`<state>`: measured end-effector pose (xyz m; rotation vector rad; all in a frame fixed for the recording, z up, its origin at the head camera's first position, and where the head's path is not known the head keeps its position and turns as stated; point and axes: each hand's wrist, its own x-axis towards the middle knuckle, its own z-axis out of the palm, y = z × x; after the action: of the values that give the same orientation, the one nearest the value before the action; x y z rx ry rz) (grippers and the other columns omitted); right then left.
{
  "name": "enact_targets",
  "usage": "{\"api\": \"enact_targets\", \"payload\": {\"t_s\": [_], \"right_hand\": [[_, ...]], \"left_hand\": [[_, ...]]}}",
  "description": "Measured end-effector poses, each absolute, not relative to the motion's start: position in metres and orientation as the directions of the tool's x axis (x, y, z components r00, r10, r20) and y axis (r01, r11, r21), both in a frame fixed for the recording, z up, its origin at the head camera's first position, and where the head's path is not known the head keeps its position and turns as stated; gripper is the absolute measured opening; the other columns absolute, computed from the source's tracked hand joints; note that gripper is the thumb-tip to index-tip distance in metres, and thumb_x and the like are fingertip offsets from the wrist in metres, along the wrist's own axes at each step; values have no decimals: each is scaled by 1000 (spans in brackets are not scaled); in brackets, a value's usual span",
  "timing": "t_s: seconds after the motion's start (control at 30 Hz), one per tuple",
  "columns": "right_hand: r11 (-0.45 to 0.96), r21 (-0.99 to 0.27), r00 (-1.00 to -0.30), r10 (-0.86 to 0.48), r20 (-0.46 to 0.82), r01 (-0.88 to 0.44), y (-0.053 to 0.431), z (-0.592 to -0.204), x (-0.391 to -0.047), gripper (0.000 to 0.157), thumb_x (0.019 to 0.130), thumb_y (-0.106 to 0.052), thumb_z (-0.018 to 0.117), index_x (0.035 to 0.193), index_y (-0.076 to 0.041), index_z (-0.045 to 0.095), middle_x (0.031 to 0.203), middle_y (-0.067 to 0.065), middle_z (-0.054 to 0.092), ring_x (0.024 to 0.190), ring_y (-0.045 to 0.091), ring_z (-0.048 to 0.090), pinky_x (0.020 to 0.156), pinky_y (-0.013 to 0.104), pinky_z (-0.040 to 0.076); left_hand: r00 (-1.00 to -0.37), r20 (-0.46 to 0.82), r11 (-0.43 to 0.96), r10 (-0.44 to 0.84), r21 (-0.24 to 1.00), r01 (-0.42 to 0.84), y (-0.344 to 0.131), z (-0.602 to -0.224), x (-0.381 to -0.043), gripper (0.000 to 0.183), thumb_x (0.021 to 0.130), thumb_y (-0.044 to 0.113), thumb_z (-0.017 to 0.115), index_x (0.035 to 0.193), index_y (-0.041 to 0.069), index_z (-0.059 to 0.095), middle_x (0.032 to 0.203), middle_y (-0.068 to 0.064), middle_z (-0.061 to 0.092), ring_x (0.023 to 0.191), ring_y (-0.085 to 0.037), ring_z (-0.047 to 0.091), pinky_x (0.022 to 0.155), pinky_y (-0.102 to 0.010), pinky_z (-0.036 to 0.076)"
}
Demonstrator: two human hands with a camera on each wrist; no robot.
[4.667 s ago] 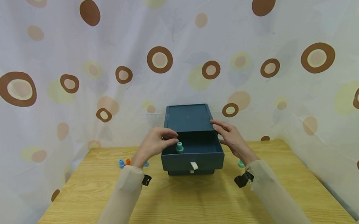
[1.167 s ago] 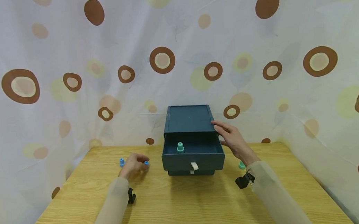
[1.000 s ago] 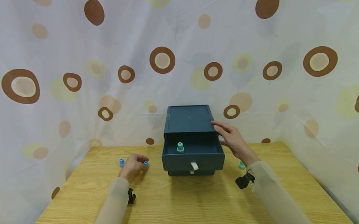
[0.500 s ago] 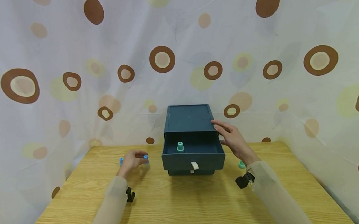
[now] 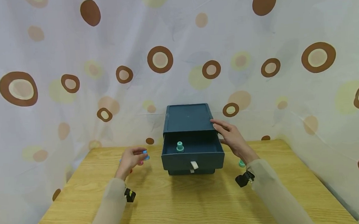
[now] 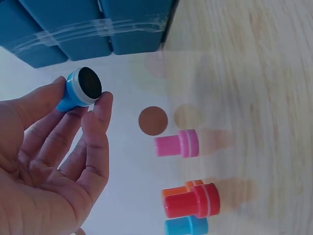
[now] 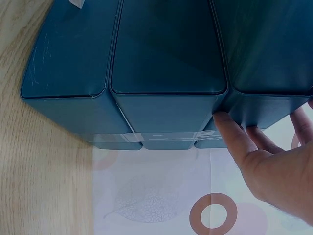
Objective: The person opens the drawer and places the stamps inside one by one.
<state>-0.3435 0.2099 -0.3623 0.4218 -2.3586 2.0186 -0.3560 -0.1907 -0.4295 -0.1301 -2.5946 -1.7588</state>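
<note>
My left hand [image 5: 131,159] pinches a blue toy stamp [image 6: 73,93] between thumb and fingers, held above the table left of a dark blue drawer cabinet [image 5: 187,118]. The stamp's dark round face [image 6: 89,83] turns toward the left wrist camera. At the cabinet's right side, my right hand [image 5: 232,137] rests its fingers along the upper edge and wall. The top drawer [image 5: 176,162] is pulled out, with a teal stamp [image 5: 180,147] upright in its left part. Beneath the left hand stand a pink stamp [image 6: 168,146], a red stamp [image 6: 181,205], an orange stamp [image 6: 171,192] and another blue stamp [image 6: 178,226].
A green stamp [image 5: 241,163] stands on the wooden table [image 5: 186,208] beyond the right forearm. White pull tabs [image 5: 194,165] hang from the drawer fronts. Clear tape [image 7: 161,137] runs across the cabinet's side. A patterned curtain [image 5: 173,29] hangs close behind.
My left hand has gone from the open drawer, where the teal stamp stays, to the table at left. It has taken hold of a blue stamp and lifted it. My right hand keeps its place.
</note>
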Motion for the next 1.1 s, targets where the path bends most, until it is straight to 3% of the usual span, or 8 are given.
{"api": "enact_targets", "payload": {"t_s": [0.27,0.47,0.67,0.93,1.1], "right_hand": [[133,-968,-962,-200,184,-213,212,-364,-345,54,103,-41,49,150,-17,42,162,9,25,150,34,20,113,62,28],[133,-971,-965,-197,171,-200,211,-365,-344,52,103,-40,49,150,-18,42,162,9,25,150,34,20,113,61,28],[134,-970,-966,-195,173,-201,210,-363,-345,53,102,-41,49,150,-18,42,162,9,25,150,34,21,113,61,29],[132,-971,-966,-193,174,-201,210,-364,-346,52,103,-40,49,149,-18,43,161,9,26,150,34,22,113,61,30],[136,-969,-964,-196,180,-208,210,-363,-346,53,103,-40,49,150,-17,43,162,8,26,149,34,22,113,61,30]], "left_hand": [[-990,132,412,56,900,143,-187,-415,-351,34,96,18,64,127,5,65,115,-14,71,98,-29,71,99,-48,50],[-984,174,423,50,889,178,-183,-406,-348,33,96,20,65,126,9,66,118,-14,70,97,-28,72,84,-41,56],[-978,203,419,37,886,200,-177,-396,-345,34,94,25,68,125,12,67,121,-10,69,99,-23,71,89,-41,55],[-977,205,413,58,886,210,-174,-387,-342,31,95,26,67,123,15,69,117,-8,72,97,-23,70,78,-35,52],[-977,210,404,37,891,206,-171,-379,-341,30,94,27,68,121,14,70,112,-7,74,100,-24,68,77,-32,50]]}}
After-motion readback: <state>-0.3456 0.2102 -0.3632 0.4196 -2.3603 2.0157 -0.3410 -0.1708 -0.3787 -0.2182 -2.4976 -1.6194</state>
